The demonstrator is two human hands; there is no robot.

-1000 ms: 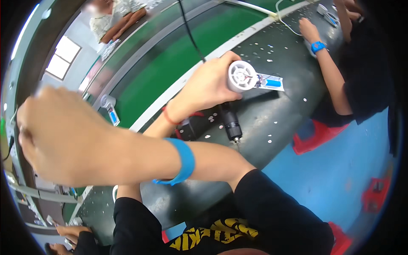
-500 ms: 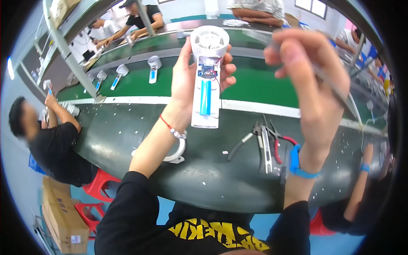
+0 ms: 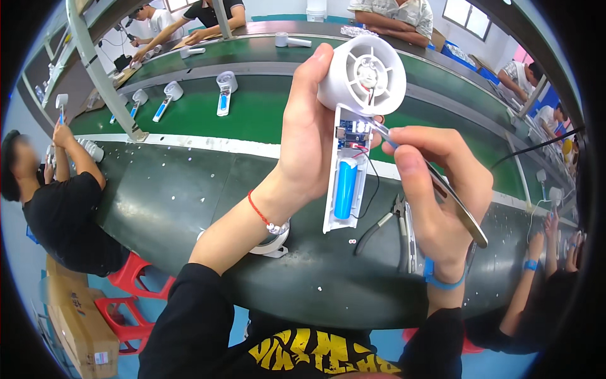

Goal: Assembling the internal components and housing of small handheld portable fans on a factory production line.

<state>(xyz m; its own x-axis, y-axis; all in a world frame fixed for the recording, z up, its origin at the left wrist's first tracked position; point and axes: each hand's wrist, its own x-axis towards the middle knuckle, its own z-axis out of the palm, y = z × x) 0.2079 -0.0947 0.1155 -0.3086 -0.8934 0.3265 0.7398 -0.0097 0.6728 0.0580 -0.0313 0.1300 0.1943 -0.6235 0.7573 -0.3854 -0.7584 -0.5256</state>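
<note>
**White fan unit [image 3: 351, 123] grasped at its neck, with tweezers [image 3: 464, 219] at its circuit board [image 3: 353, 132]**

Through the head camera I see the fan unit right of centre, mostly in the upper half of the frame, its handle uncovered toward me. The left hand [image 3: 306, 129] grasps it from the left: the thumb lies along the side of the round head [image 3: 366, 72], the palm beside the neck. The head rises above and to the right of this grip, while the handle slants down beside the palm, its blue battery [image 3: 346, 188] below the board. The right hand [image 3: 445, 183], right of centre, pinches the tweezers between thumb and fingers; their tips reach the board's upper right, though I cannot tell whether they touch it. Below, on the dark work table [image 3: 170, 202], I note pliers [image 3: 399, 211], left of the right hand, and a white curved part [image 3: 271, 247] just below the left wrist. Similar fan units [image 3: 227, 85] lie along the green conveyor belt [image 3: 259, 121] at upper left.
</note>
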